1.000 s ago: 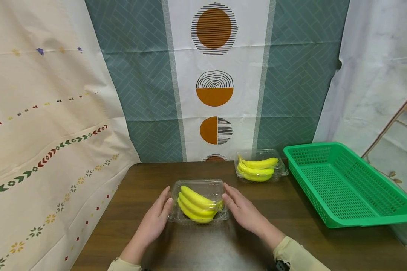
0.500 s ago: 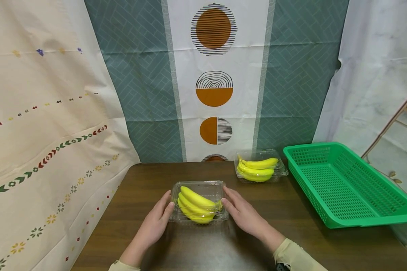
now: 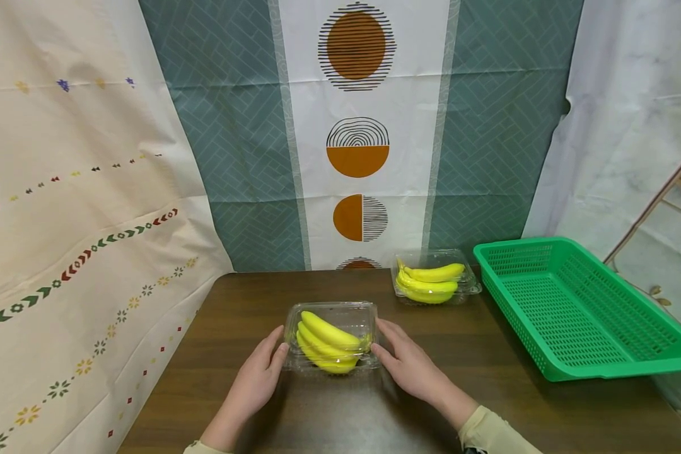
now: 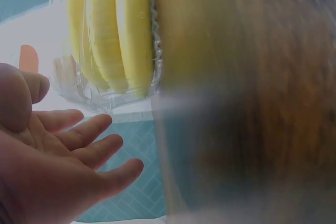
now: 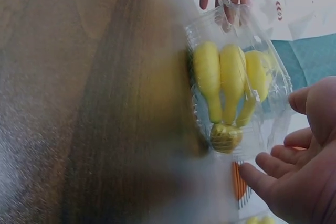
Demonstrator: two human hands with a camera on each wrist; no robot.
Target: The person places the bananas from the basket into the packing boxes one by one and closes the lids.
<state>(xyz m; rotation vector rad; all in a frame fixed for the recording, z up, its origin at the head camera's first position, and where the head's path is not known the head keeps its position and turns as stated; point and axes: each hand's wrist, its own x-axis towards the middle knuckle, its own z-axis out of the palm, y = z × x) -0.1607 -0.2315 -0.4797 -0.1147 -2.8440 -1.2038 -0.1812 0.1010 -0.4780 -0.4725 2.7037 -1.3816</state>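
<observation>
A clear plastic clamshell box [image 3: 346, 318] stands on the table in the middle of the head view. Inside lies a bunch of yellow bananas [image 3: 329, 343], stem end to the right. My left hand [image 3: 258, 372] is at the box's left side, fingers extended and thumb toward the front corner. On the opposite side, my right hand [image 3: 411, 366] has its fingertips along the box's right wall. The left wrist view shows the left fingers [image 4: 86, 153] spread and slightly bent beside the box. Loosely extended right fingers [image 5: 273, 166] reach toward the stem end in the right wrist view.
Farther back to the right, a second clear clamshell box [image 3: 470, 285] holds more bananas [image 3: 428, 287]. A green plastic basket [image 3: 579, 321] with slotted walls stands at the right of the brown wooden table [image 3: 250, 290]. Patterned cloths hang behind and to the left.
Both hands have shifted slightly along the sides of the front box, the left fingertips drawing a little nearer the viewer. The rear box and the basket stay put.
</observation>
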